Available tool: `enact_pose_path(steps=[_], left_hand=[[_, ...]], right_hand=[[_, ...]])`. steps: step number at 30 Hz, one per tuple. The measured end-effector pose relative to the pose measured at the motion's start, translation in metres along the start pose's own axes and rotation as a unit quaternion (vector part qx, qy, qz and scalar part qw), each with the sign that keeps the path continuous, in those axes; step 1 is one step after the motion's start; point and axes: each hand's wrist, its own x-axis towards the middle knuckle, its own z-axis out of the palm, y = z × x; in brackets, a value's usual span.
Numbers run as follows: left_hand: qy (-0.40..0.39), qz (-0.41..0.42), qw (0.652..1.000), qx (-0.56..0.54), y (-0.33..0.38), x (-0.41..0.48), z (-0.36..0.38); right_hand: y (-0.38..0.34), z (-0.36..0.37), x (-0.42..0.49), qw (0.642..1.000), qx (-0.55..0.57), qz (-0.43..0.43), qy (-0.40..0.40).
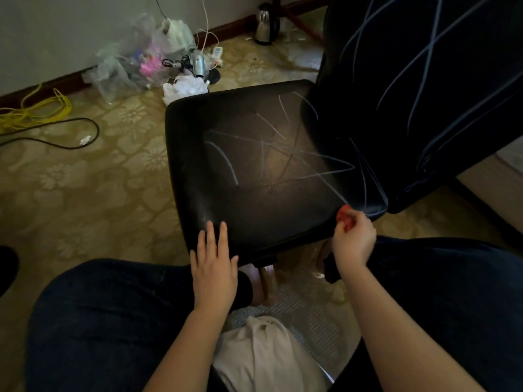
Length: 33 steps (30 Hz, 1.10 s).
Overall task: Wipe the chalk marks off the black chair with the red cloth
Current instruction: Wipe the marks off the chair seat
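Grips the wadded red cloth [343, 218] in curled fingers of the right hand [353, 243] at the near right corner of the black chair [249, 205]. Rests the left hand [215, 267] flat, fingers straight, on the front edge. Likely soft, light (keep bunched against the chalk marks [225, 159]).

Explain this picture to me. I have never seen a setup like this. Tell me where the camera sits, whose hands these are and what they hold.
There is no machine here. One camera sits on a person's head and looks down at their own two hands. The left hand rests flat on the near edge of the black chair. The right hand grips a bunched red cloth at the seat's right edge. Pale chalk marks cross the seat and the backrest. On the patterned carpet beyond the chair lie plastic bags, a yellow cable and a kettle.
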Motion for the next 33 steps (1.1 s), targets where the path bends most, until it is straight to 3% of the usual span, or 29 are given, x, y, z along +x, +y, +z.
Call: enact_pose_path(steps=[5, 9, 12, 15, 18, 20, 24, 28, 30, 33], left_hand=[[0.036, 0.091, 0.995, 0.012, 0.005, 0.000, 0.006], [0.042, 0.143, 0.989, 0.022, 0.006, -0.001, 0.010], [0.018, 0.167, 0.985, 0.029, 0.006, -0.004, 0.014], [0.009, 0.162, 0.985, 0.050, 0.007, -0.003, 0.017], [-0.012, 0.146, 0.986, 0.074, 0.013, -0.004, 0.014], [-0.031, 0.131, 0.987, 0.089, 0.016, -0.006, 0.014], [-0.025, 0.114, 0.986, 0.121, 0.017, -0.007, 0.019], [-0.008, 0.100, 0.987, 0.126, 0.008, -0.002, 0.022], [0.001, 0.093, 0.988, 0.124, 0.004, -0.001, 0.021], [0.008, 0.072, 0.990, 0.123, 0.003, 0.000, 0.019]], right_hand=[[-0.020, 0.024, -0.076, 0.973, -0.005, -0.218, -0.081], [-0.025, 0.029, -0.086, 0.945, 0.010, -0.297, -0.133], [-0.015, 0.022, -0.055, 0.963, 0.007, -0.254, -0.090], [0.006, 0.008, -0.004, 0.995, 0.014, -0.096, 0.014], [0.015, -0.006, 0.020, 0.996, 0.041, 0.054, 0.058], [0.006, -0.002, 0.008, 0.998, 0.025, 0.035, 0.043], [-0.014, 0.021, -0.052, 0.987, -0.001, -0.155, -0.054], [-0.021, 0.024, -0.074, 0.955, -0.003, -0.271, -0.122], [-0.013, 0.021, -0.058, 0.956, -0.013, -0.270, -0.116], [0.004, 0.008, -0.021, 0.986, -0.008, -0.164, -0.016]])
